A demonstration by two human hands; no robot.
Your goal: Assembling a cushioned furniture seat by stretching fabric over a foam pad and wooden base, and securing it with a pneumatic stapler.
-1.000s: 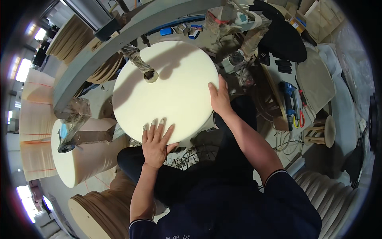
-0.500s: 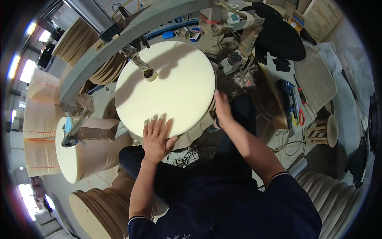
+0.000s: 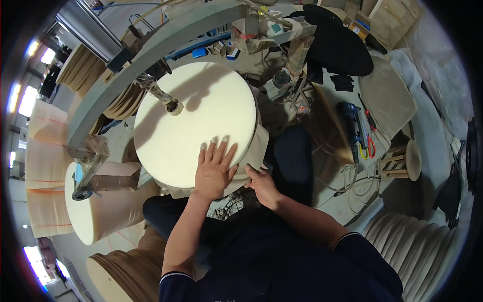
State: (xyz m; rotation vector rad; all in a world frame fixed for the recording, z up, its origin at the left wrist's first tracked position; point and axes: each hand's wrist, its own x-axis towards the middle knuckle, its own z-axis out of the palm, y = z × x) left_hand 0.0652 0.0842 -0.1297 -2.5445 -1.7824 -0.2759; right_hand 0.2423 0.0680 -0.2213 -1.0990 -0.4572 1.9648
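Note:
A round cream foam pad (image 3: 201, 110) lies level in front of me, with beige fabric (image 3: 257, 148) hanging out from under its right and near edges. My left hand (image 3: 214, 173) rests flat on the pad's near part, fingers spread and fingertips wrapped in something whitish. Just right of it, my right hand (image 3: 262, 187) is closed on the edge of the fabric, thumb on top and fingers curled beneath. A taped rod (image 3: 156, 90) comes down onto the pad left of its middle.
A grey metal arch (image 3: 166, 38) spans over the pad, beside a cylinder (image 3: 90, 32). Foam rolls (image 3: 110, 201) and stacked round boards (image 3: 126, 267) stand at left. On the right are a side table with a blue-black power tool (image 3: 348, 115), scissors (image 3: 371, 147), and a wooden stool (image 3: 402, 161).
My right hand has come from the pad's right side to its near edge and closed on the fabric. My left hand has shifted slightly right across the pad.

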